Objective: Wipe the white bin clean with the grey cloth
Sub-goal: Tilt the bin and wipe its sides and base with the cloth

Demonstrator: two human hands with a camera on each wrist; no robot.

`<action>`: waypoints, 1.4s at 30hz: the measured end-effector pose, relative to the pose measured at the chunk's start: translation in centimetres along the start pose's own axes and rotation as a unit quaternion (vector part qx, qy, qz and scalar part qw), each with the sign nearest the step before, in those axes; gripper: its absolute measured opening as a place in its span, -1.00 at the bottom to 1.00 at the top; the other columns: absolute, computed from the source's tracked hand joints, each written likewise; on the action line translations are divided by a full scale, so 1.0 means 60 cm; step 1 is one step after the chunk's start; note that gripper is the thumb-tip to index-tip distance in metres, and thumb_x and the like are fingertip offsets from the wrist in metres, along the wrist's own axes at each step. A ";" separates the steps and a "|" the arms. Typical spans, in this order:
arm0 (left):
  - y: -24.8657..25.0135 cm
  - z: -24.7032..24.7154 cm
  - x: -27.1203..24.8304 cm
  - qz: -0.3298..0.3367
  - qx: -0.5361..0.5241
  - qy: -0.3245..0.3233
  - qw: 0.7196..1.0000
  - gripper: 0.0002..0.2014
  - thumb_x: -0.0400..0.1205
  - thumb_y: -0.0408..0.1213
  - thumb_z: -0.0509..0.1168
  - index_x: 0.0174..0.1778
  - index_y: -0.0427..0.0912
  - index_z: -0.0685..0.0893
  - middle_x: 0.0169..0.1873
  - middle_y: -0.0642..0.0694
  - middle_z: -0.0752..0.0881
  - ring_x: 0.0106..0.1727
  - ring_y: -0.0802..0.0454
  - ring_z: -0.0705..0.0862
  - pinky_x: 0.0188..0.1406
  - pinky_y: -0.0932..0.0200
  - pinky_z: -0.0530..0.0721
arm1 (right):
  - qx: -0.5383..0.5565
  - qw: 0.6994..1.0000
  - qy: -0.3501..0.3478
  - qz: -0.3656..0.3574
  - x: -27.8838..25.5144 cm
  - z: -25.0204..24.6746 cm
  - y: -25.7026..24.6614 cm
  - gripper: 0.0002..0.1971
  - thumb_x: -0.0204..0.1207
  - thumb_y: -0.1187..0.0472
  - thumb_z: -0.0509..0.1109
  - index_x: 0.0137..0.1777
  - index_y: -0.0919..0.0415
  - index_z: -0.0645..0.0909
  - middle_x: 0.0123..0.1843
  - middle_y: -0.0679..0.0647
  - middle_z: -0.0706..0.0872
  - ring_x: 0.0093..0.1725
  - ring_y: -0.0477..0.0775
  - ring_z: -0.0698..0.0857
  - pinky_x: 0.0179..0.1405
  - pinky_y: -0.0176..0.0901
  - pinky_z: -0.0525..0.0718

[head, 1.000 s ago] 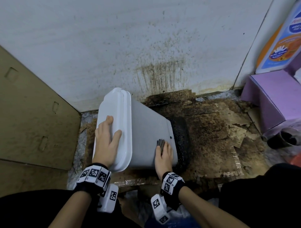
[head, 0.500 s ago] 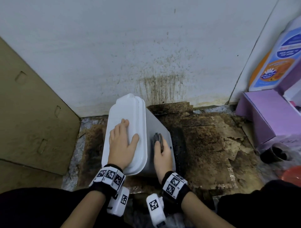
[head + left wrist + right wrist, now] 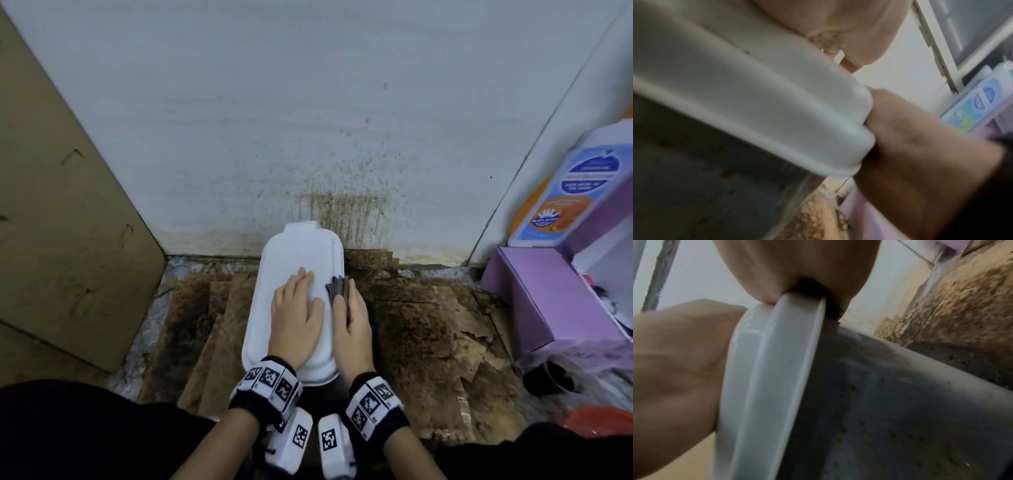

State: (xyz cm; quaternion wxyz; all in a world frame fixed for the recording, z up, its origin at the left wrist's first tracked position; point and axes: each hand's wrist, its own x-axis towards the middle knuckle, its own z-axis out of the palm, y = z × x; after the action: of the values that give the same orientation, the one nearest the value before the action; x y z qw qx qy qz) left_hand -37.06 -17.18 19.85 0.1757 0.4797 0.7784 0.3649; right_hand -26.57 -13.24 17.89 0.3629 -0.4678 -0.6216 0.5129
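White plastic: in the head view the white bin (image 3: 294, 260) stands on stained, peeling brown floor covering (image 3: 428, 325) close to a spattered white wall (image 3: 308, 120), seen from above with its lid uppermost. The left hand (image 3: 297, 317) lies flat on the lid, fingers straight and together, thumb spread toward the right edge. The right hand (image 3: 352, 329) is at the lid's right edge, pressing the grey cloth (image 3: 337, 286) against that side; the cloth's folds project beyond the fingertips. The two hands are just beside each other. A cardboard panel (image 3: 68, 205) leans at left; a purple box (image 3: 548, 301) and a blue-and-orange bottle (image 3: 561, 192) stand at right. The left wrist view, blurred, shows the lid's rounded rim (image 3: 777, 105) crossing the frame, the left palm (image 3: 849, 24) on top of it, and the right hand (image 3: 920, 154) against the rim's far side; the bin wall below carries brown specks. The right wrist view shows the rim (image 3: 777, 369) edge-on, the right hand (image 3: 797, 264) closed over its top with dark cloth (image 3: 812, 287) wedged between palm and rim, the left hand (image 3: 678, 361) flat against the lid, and brown specks on the bin's side (image 3: 900, 410).
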 end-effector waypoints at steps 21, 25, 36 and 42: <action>-0.058 0.005 -0.006 -0.240 -0.102 -0.030 0.965 -0.38 0.49 0.47 0.26 0.01 -0.08 0.52 0.06 -0.07 0.63 0.05 -0.05 0.67 0.13 -0.06 0.66 | 0.063 0.990 0.029 0.121 0.011 -0.083 0.020 -0.48 0.72 -0.14 0.16 0.67 -0.14 0.27 0.33 -0.18 0.61 0.34 -0.03 0.64 0.38 0.16 0.65; -0.060 -0.001 -0.007 -0.226 -0.114 -0.042 0.967 -0.41 0.46 0.45 0.32 0.01 -0.03 0.58 0.01 0.02 0.73 0.01 0.05 0.72 0.08 -0.01 0.70 | 0.086 0.985 0.074 0.131 0.000 -0.078 0.027 -0.49 0.72 -0.11 0.19 0.65 -0.13 0.32 0.43 -0.12 0.62 0.33 -0.03 0.65 0.37 0.15 0.66; -0.066 -0.052 0.033 -0.144 -0.082 -0.108 0.980 -0.55 0.56 0.37 0.31 0.13 0.10 0.69 0.04 0.09 0.74 0.07 0.11 0.71 0.09 0.02 0.67 | 0.021 0.977 0.177 0.121 -0.057 -0.003 0.020 -0.41 0.75 -0.12 0.05 0.74 0.00 0.11 0.68 -0.01 0.32 0.64 0.06 0.32 0.61 0.15 0.36; -0.069 -0.052 0.025 -0.150 -0.027 -0.025 0.988 -0.46 0.71 0.23 0.15 0.52 0.02 0.57 0.34 -0.01 0.51 0.39 -0.08 0.55 0.39 -0.01 0.44 | 0.016 0.984 0.116 0.137 -0.029 -0.009 0.008 -0.36 0.76 -0.12 0.00 0.77 0.05 -0.05 0.74 0.02 0.14 0.69 0.11 0.22 0.66 0.12 0.26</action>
State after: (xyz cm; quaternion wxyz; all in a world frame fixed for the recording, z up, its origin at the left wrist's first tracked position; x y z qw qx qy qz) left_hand -42.28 -18.25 19.02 0.2602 0.3616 0.8269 0.3432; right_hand -25.43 -14.72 17.58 0.3662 -0.5987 -0.4977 0.5096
